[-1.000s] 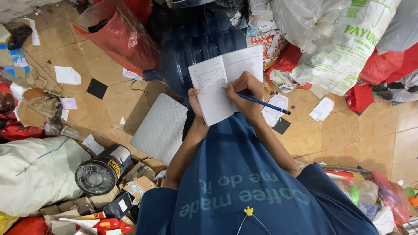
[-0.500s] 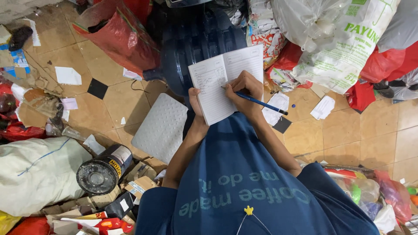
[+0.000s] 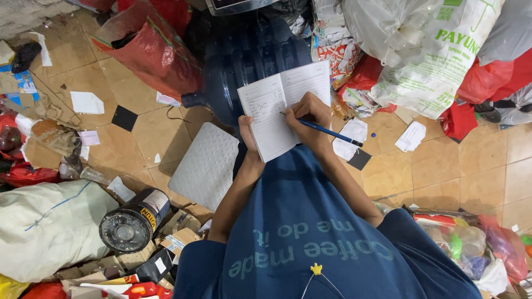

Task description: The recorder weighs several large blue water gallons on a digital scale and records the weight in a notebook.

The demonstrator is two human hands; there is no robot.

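My left hand (image 3: pixel 249 138) holds an open white notebook (image 3: pixel 271 105) from underneath, thumb on its left edge. My right hand (image 3: pixel 309 117) rests on the right page and grips a blue pen (image 3: pixel 332 133), its tip touching the paper near the fold. Lines of handwriting cover the left page. Just beyond the notebook lies a large dark blue water jug (image 3: pixel 244 55) on its side. My blue shirt (image 3: pixel 310 232) fills the lower middle of the view.
A grey textured mat (image 3: pixel 205 166) lies on the tan tile floor at left. A black can (image 3: pixel 130 221), a white sack (image 3: pixel 44 227) and cardboard scraps sit lower left. Red bags (image 3: pixel 155 55) and white sacks (image 3: pixel 421 50) crowd the top. Paper slips litter the floor.
The notebook and both hands have stayed almost in place; the pen hand has shifted very slightly across the page.
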